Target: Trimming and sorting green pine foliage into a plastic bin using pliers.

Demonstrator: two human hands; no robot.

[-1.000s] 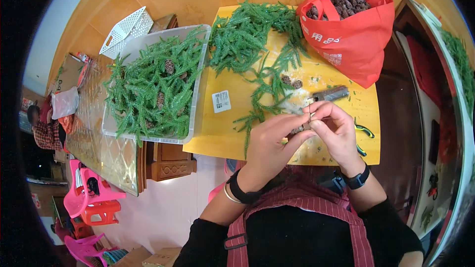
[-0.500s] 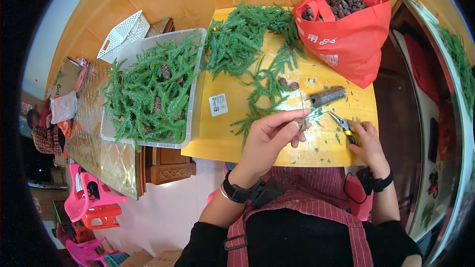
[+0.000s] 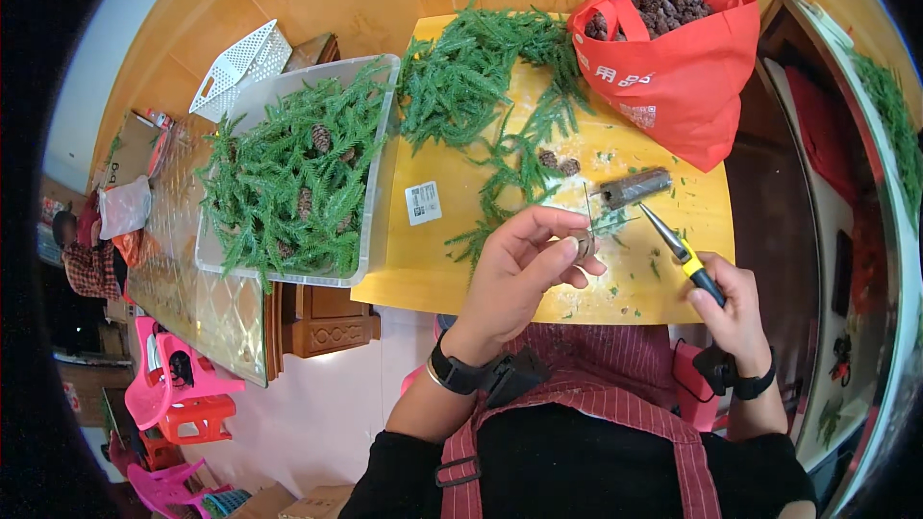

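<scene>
My left hand [image 3: 519,274] is closed in a pinch on a small brown pine cone [image 3: 584,247], mostly hidden by the fingers. Thin dark wires [image 3: 586,200] stick out from the cone, one upward and one to the right. In my right hand [image 3: 733,306] are needle-nose pliers [image 3: 685,252] with yellow-and-black handles, raised off the table, their jaws pointing up and left near the wire's end. Past the hands lies a dark wrapped bundle [image 3: 636,188], shaped like a tube. Two loose pine cones [image 3: 569,167] rest left of it, beside green fir-like sprigs [image 3: 514,163].
The yellow board [image 3: 409,259] carries green clippings and a white label [image 3: 422,203]. A red bag [image 3: 683,77] of pine cones stands at the back right. On the left is a clear bin [image 3: 373,202] of sprigs and cones, with a white basket [image 3: 252,62] behind it.
My right hand has lifted the pliers off the board and moved slightly right, jaws now pointing up and left. The left hand keeps its pinch on the pine cone, nearly in place.
</scene>
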